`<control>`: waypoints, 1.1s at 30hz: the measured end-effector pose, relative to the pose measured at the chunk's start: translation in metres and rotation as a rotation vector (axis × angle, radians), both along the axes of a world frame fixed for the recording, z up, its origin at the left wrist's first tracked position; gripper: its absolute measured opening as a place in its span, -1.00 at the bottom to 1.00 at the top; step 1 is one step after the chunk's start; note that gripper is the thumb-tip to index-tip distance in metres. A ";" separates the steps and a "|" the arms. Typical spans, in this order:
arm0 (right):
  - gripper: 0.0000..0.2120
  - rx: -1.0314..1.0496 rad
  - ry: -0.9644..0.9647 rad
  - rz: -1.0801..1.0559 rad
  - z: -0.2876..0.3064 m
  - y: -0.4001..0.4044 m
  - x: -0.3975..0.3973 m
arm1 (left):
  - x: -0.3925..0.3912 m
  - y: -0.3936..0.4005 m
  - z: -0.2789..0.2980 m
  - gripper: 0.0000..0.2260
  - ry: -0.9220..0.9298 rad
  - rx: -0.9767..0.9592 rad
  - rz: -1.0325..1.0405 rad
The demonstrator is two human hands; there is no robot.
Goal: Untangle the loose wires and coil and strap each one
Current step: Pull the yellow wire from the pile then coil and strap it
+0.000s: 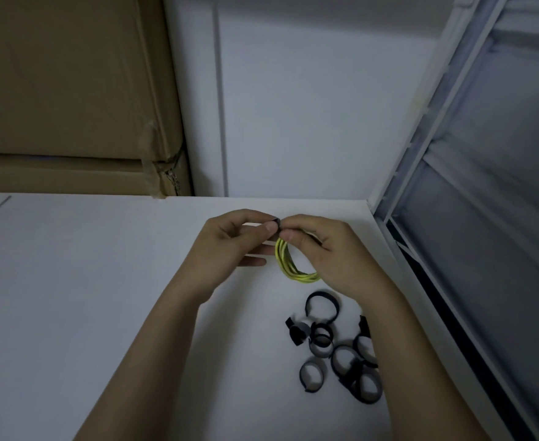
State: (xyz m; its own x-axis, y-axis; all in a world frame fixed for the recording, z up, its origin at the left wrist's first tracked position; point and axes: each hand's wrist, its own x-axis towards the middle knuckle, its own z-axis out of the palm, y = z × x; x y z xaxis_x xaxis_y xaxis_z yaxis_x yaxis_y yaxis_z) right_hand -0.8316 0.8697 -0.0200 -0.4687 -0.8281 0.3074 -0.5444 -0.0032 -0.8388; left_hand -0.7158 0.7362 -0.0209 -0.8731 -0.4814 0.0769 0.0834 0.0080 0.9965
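Left hand (230, 241): thumb and forefinger pinched on one end of a short dark strap (277, 223), lower fingers stretched out toward the coil. Right hand (322, 249): thumb and forefinger pinched on the same strap from the other side, remaining fingers curled around the far half of the yellow-green wire coil (288, 261). Fingertips of both hands nearly touching, meeting at the top of the coil, strap caught between them.

Coil held up off the white tabletop (86, 281), standing roughly on edge, several turns bunched together; near arc hanging below and between the hands, far arc hidden in the right palm. Strap seated across the turns at the coil's upper point, crosswise to the strands. Whether already closed on itself: too small to tell.

Probably the strapping step for this wire. Coming move likely hinges on that crossing: strap tail to be drawn round the bundle and pressed shut, right hand nearer the coil and carrying it, left hand freer to pull.

Further out, toward the body and under the right forearm: a pile of spare black hook-and-loop straps (338, 348), curled into rings, lying on the tabletop, well apart from the coil. Cardboard boxes (71, 106) against the wall at far left; window frame (427, 148) along the right.
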 end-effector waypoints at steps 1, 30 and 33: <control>-0.76 -0.001 0.012 0.010 0.001 0.000 0.001 | 0.001 -0.001 0.000 -0.92 -0.011 0.023 -0.013; -0.83 0.134 0.009 0.016 0.005 0.005 0.000 | -0.014 0.016 -0.009 -0.89 0.071 -0.047 0.312; -0.89 0.164 0.015 -0.030 0.006 0.002 0.002 | -0.014 0.014 -0.009 -0.93 0.077 -0.082 0.298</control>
